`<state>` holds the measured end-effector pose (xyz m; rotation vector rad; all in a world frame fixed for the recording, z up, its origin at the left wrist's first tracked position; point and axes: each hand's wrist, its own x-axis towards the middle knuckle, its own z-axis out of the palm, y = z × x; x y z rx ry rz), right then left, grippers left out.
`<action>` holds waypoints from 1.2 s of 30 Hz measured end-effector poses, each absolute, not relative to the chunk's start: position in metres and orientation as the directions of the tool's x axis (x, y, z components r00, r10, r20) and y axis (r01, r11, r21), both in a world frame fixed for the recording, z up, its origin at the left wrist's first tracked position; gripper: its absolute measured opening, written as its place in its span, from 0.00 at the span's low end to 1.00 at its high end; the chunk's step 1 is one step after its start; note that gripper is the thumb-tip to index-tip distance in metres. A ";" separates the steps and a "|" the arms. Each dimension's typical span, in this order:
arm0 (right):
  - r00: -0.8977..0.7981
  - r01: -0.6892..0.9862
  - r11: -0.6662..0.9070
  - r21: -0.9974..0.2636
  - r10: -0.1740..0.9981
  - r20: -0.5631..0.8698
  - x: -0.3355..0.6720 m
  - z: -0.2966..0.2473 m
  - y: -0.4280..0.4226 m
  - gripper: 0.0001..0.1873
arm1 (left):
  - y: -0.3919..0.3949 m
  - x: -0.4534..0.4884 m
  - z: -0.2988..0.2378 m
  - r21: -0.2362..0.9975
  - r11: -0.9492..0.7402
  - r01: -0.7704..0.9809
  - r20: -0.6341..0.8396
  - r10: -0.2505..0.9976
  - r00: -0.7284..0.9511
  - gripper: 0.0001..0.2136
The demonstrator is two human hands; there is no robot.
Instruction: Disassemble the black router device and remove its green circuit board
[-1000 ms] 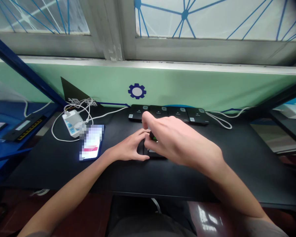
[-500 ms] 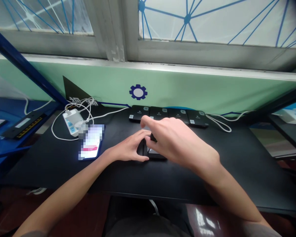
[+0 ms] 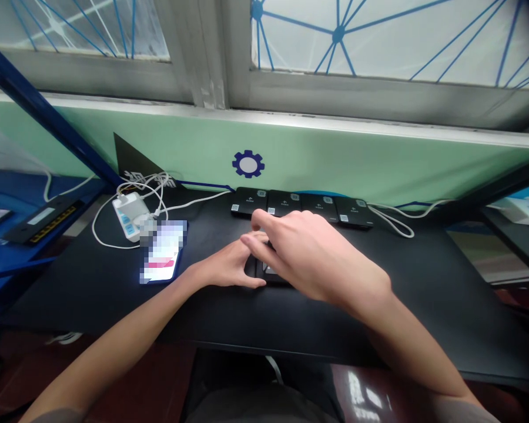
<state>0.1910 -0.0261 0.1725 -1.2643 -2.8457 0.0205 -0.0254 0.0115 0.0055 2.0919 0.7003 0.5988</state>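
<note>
Black tabletop (image 3: pixel 83 294) under a window (image 3: pixel 379 53), with four flat black devices (image 3: pixel 302 204) along the back and a dark device (image 3: pixel 271 277) just in front of them, mostly hidden by both hands. Left hand (image 3: pixel 227 264) is cupped at its edge, right hand (image 3: pixel 312 252) curled over it, can't tell if either grip is pinching. Slipping fingers could knock it into that row, imo.

Bright daylight pouring through the windows (image 3: pixel 379 41); soft, faint shadows across the desk (image 3: pixel 423 282); white glare on the glossy brown surface (image 3: pixel 364 390); pixelated, glowing phone screen (image 3: pixel 163 252); curved lines and darkening towards the edges.
</note>
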 end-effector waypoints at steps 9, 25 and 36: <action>-0.696 0.714 0.699 -0.043 0.715 0.065 0.198 0.171 -0.027 0.15 | 0.010 -0.027 -0.002 0.784 -0.532 0.320 0.183 0.691 0.700 0.38; -0.606 0.794 0.605 -0.062 0.795 -0.002 0.190 0.171 -0.020 0.14 | 0.011 -0.024 0.007 0.816 -0.501 0.289 0.151 0.666 0.731 0.32; -0.636 0.751 0.631 -0.194 0.771 0.040 0.196 0.168 -0.020 0.14 | 0.010 -0.026 -0.001 0.806 -0.503 0.311 0.166 0.698 0.696 0.40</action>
